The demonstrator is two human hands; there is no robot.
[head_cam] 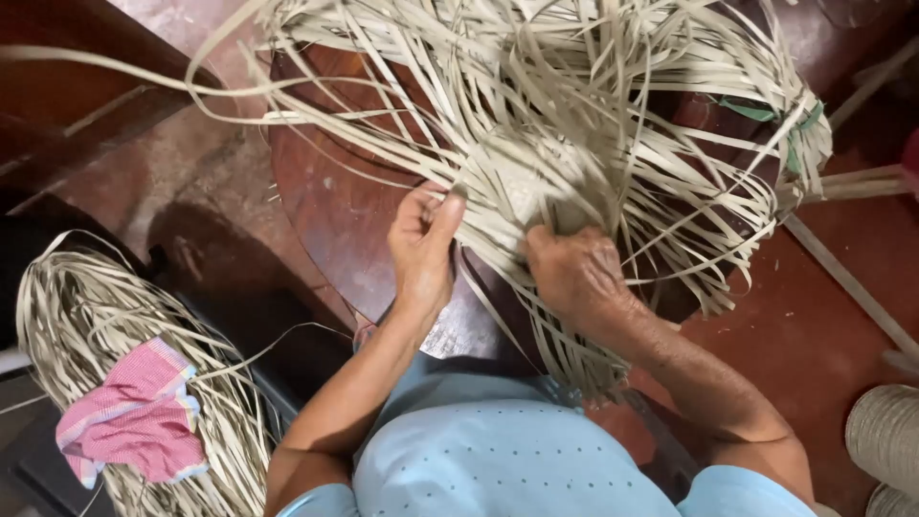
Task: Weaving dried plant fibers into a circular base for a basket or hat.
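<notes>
Two bare hands work at one big tangle of pale, flat dried-leaf strips point(574, 115) that sprawls over a round, dark reddish wooden counter point(335, 211); the loose strips are too many to count. The left hand point(421, 244) has its grip pinched together on a few strips at the near edge of the tangle, thumb pressed up against the fingers. The right hand point(574, 278) lies knuckles-up on the woven middle, its fingers buried under the strips, so I cannot tell whether that grip is together or apart. One green tie point(795, 129) binds the strips at the far right. Off to the left sits a second, separate bundle of the same pale strips point(67, 316), with one pink checked cloth point(134, 412) lying on it. Long strips hang off the counter's near edge over the person's light blue dotted shirt point(488, 450).
</notes>
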